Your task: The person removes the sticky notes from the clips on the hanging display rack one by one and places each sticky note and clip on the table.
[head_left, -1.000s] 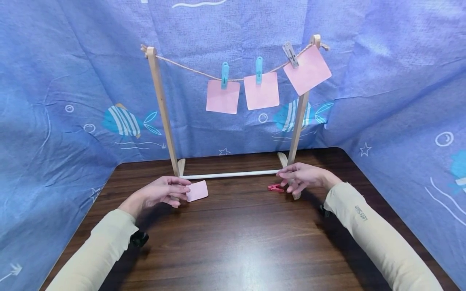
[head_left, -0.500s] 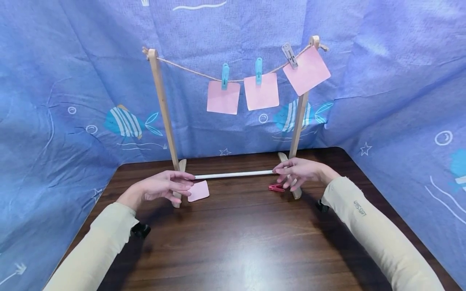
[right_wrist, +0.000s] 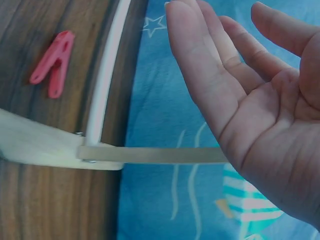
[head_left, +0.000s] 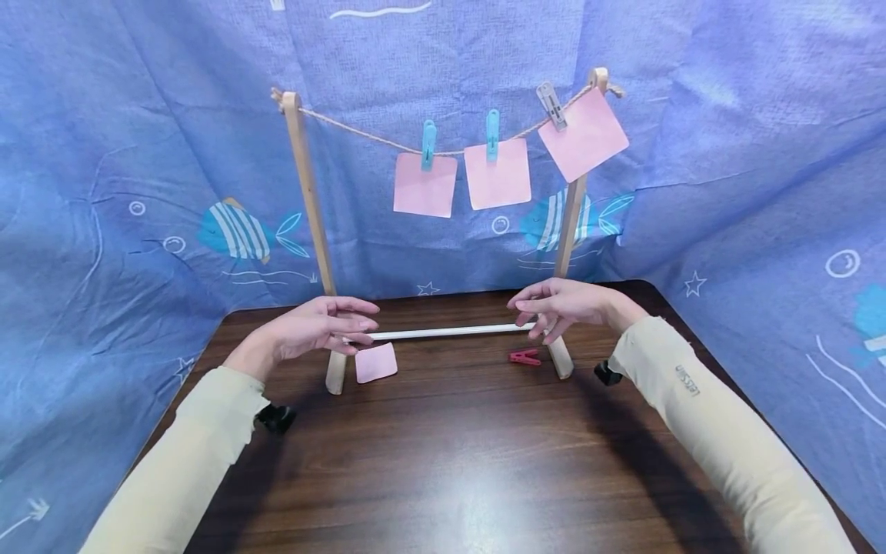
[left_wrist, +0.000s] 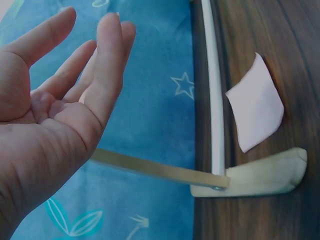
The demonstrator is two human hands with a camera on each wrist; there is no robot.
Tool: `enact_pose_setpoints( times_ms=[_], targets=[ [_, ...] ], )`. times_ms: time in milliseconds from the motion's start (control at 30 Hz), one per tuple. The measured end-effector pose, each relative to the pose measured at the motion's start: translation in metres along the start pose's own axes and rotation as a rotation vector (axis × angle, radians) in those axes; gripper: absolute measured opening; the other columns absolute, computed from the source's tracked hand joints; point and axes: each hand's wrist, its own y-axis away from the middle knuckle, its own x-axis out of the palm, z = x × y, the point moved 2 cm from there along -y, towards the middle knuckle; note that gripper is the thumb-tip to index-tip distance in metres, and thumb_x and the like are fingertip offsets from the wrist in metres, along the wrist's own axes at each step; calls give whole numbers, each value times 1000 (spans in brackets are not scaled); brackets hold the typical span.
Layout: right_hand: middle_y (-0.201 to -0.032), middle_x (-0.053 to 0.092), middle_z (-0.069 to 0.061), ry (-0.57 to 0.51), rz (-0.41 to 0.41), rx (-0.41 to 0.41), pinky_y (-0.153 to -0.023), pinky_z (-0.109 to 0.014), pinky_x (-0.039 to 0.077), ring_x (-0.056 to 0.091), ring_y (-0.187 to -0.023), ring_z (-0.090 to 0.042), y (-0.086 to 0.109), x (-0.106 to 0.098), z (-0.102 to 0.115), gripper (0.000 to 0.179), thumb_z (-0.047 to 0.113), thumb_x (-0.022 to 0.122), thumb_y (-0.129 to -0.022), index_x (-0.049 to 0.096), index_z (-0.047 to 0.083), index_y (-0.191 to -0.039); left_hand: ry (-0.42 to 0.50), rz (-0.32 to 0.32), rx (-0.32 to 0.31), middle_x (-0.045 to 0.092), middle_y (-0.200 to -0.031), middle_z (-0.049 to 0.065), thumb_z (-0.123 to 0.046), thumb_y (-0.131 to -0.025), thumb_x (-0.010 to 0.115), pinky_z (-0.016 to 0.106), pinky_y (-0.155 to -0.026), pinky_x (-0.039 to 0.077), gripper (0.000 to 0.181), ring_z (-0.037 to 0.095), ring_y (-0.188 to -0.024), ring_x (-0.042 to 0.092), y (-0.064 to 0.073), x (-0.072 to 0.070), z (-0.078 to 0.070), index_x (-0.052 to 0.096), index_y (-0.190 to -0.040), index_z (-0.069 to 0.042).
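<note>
My left hand [head_left: 314, 327] hovers by the left foot of a wooden stand, fingers loosely bent and holding nothing; the left wrist view shows its bare palm. Just below its fingertips, a pink paper square [head_left: 376, 363] lies on the table. Over on the right, my right hand [head_left: 567, 302] hangs in the air in front of the stand's right post, likewise with nothing in it. A red clothespin [head_left: 524, 357] lies on the table below that hand. Three more pink squares hang from the rope [head_left: 360, 129], held by two blue clothespins [head_left: 429, 145] and a grey clothespin [head_left: 551, 105].
The stand has two wooden posts [head_left: 310, 192] joined low down by a white rod [head_left: 450, 332], with wooden feet [head_left: 335, 373] reaching forward. Blue fish-print cloth [head_left: 450, 261] hangs behind and at both sides of the dark wooden table [head_left: 443, 446].
Both hands have risen away from the table, the right also shifting slightly left. The paper square and red clothespin on the table stay put, and the hanging squares look the same.
</note>
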Motion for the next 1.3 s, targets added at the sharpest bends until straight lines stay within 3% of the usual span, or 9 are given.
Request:
enact_pose_setpoints(
  times_ms=[267,567,767,867,1033,1300],
  targets=[
    [-138,56,-23,79,39,-53,-89,-50,58,62,-116,-39,3,10,33,49,35,55,-106,49,7,-146,57,-92,61,59,-137,14,-6,-99,65,50,-103,50,51,30,-118,64,-3,5,-26,45,-145,4],
    [-134,61,-15,112,79,-91,-84,-51,60,65,-112,-34,7,18,55,48,35,58,-105,51,11,-146,25,-96,91,60,-134,16,-5,-99,64,49,-97,54,51,26,-111,68,-6,10,-54,45,-146,1],
    [-137,58,-15,100,95,-113,-84,-53,59,63,-113,-42,13,21,69,50,32,57,-106,45,12,-150,41,-80,117,55,-141,19,-6,-100,64,53,-100,52,53,28,-112,67,-14,20,-69,43,-148,-2],
    [-139,57,-15,89,115,-126,-85,-54,59,61,-116,-46,14,24,79,51,30,57,-106,42,14,-152,50,-98,124,55,-140,20,-6,-100,64,50,-96,55,55,27,-111,68,-17,22,-75,41,-150,-3],
    [-137,59,-15,98,150,-131,-84,-55,59,64,-113,-42,14,29,92,51,31,58,-105,43,15,-152,87,-140,151,53,-141,21,-7,-100,65,47,-95,56,59,26,-110,68,-21,26,-91,38,-153,-6],
    [-135,60,-16,155,175,-154,-85,-56,58,64,-114,-40,18,30,118,50,33,57,-106,45,15,-151,151,-196,215,47,-148,18,-8,-100,65,48,-98,53,62,36,-129,55,-25,34,-113,36,-155,-8]
  ],
)
